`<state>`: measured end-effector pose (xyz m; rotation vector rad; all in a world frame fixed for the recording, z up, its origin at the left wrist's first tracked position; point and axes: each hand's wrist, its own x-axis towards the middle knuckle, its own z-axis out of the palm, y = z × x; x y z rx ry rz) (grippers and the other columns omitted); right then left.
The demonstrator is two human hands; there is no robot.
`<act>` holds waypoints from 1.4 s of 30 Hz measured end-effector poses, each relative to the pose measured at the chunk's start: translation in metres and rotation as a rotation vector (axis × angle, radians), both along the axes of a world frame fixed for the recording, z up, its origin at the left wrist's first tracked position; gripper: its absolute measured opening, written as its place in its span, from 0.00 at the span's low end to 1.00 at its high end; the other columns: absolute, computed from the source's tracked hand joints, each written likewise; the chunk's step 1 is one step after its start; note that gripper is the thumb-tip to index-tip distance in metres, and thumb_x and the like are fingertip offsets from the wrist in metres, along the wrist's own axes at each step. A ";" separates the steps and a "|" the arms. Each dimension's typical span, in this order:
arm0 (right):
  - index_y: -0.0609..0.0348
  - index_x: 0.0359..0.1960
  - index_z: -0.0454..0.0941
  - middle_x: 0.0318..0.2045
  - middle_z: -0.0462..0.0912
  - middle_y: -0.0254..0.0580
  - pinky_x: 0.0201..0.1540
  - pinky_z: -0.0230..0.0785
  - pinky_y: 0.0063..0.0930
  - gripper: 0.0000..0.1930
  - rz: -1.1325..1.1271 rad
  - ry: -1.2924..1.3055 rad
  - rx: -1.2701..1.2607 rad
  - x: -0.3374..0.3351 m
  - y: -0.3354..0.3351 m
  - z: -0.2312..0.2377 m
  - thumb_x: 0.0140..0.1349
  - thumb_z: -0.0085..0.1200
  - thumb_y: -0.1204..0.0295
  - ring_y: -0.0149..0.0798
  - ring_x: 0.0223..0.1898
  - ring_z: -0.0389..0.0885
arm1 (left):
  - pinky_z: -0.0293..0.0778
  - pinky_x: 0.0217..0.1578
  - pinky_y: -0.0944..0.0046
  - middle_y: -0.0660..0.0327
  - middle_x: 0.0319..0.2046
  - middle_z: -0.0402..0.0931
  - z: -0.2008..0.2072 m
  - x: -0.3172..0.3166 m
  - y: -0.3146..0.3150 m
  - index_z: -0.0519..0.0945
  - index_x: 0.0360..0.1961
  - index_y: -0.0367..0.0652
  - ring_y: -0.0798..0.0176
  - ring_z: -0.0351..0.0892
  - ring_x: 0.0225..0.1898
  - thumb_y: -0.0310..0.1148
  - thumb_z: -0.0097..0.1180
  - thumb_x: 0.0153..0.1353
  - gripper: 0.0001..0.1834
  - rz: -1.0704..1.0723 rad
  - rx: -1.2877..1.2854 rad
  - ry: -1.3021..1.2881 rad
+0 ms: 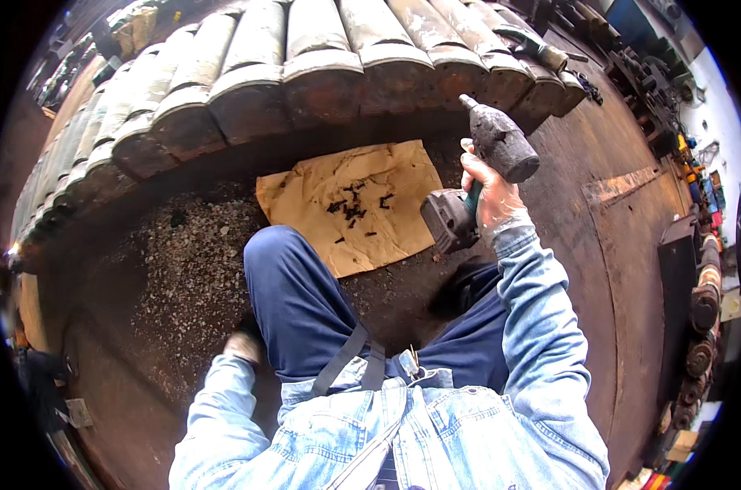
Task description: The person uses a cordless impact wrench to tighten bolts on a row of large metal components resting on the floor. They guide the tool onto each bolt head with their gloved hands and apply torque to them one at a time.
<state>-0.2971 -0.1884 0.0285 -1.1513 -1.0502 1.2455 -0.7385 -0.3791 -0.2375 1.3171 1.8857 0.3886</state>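
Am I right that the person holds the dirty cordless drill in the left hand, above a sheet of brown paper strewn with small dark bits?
Not quite. The head view shows the cordless drill gripped in the right hand, not the left. The left hand is down on the gritty floor beside the knee. The rest holds: the brown paper lies below with small dark bits on it.

A dark, rusty metal floor is seen across the frame, strewn at centre left with pale grit. At upper centre a creased brown cardboard sheet is laid flat on it (small black fragments are scattered over its middle), just below a row of rusted cylinders.
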 end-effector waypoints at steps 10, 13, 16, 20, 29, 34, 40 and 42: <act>0.63 0.45 0.82 0.30 0.78 0.33 0.27 0.63 0.24 0.13 -0.028 0.196 0.069 0.013 0.003 -0.045 0.60 0.63 0.73 0.28 0.22 0.71 | 0.81 0.43 0.55 0.50 0.41 0.85 0.322 -0.102 0.038 0.84 0.41 0.39 0.53 0.85 0.43 0.33 0.53 0.68 0.11 0.074 0.490 0.912; 0.62 0.49 0.82 0.23 0.75 0.32 0.29 0.62 0.23 0.16 -0.052 0.189 0.100 0.007 0.007 -0.050 0.60 0.64 0.70 0.28 0.24 0.70 | 0.76 0.52 0.52 0.52 0.51 0.79 0.409 -0.005 0.113 0.78 0.53 0.43 0.53 0.79 0.51 0.51 0.49 0.67 0.24 0.299 0.953 -0.399; 0.63 0.49 0.81 0.25 0.76 0.31 0.27 0.62 0.24 0.16 -0.077 0.165 0.035 0.030 0.016 -0.059 0.60 0.63 0.71 0.28 0.23 0.71 | 0.70 0.60 0.48 0.54 0.61 0.72 0.419 0.080 0.175 0.73 0.64 0.47 0.52 0.73 0.60 0.68 0.45 0.66 0.39 0.258 0.969 -1.195; 0.64 0.53 0.81 0.26 0.76 0.29 0.29 0.63 0.23 0.19 -0.058 0.108 0.011 0.021 0.027 -0.053 0.60 0.64 0.71 0.28 0.24 0.71 | 0.57 0.71 0.34 0.41 0.69 0.66 0.366 0.110 0.193 0.68 0.69 0.37 0.38 0.63 0.71 0.74 0.60 0.55 0.55 0.292 0.754 -1.623; 0.61 0.51 0.84 0.24 0.76 0.28 0.35 0.64 0.23 0.19 -0.003 0.038 -0.120 -0.006 0.100 -0.064 0.63 0.63 0.63 0.26 0.27 0.72 | 0.64 0.71 0.41 0.45 0.64 0.73 0.295 0.080 0.214 0.72 0.67 0.38 0.44 0.71 0.67 0.72 0.58 0.59 0.50 0.335 0.541 -1.748; 0.62 0.51 0.83 0.23 0.77 0.30 0.35 0.65 0.24 0.17 -0.011 0.117 -0.112 -0.036 0.118 -0.062 0.63 0.63 0.67 0.28 0.26 0.73 | 0.63 0.72 0.41 0.43 0.66 0.72 0.293 0.055 0.202 0.69 0.69 0.34 0.44 0.69 0.69 0.69 0.48 0.67 0.48 0.155 0.621 -1.795; 0.59 0.31 0.82 0.22 0.77 0.31 0.38 0.64 0.25 0.12 0.013 0.083 -0.121 -0.023 0.146 -0.095 0.63 0.64 0.63 0.31 0.27 0.73 | 0.63 0.72 0.41 0.41 0.66 0.70 0.279 0.060 0.215 0.69 0.69 0.34 0.43 0.69 0.69 0.68 0.45 0.69 0.47 0.177 0.616 -1.782; 0.56 0.18 0.77 0.23 0.78 0.31 0.42 0.63 0.29 0.22 -0.019 0.048 -0.183 -0.032 0.141 -0.082 0.62 0.62 0.54 0.33 0.30 0.73 | 0.63 0.72 0.41 0.39 0.66 0.71 0.276 0.064 0.218 0.70 0.69 0.34 0.42 0.70 0.68 0.68 0.47 0.68 0.47 0.258 0.588 -1.738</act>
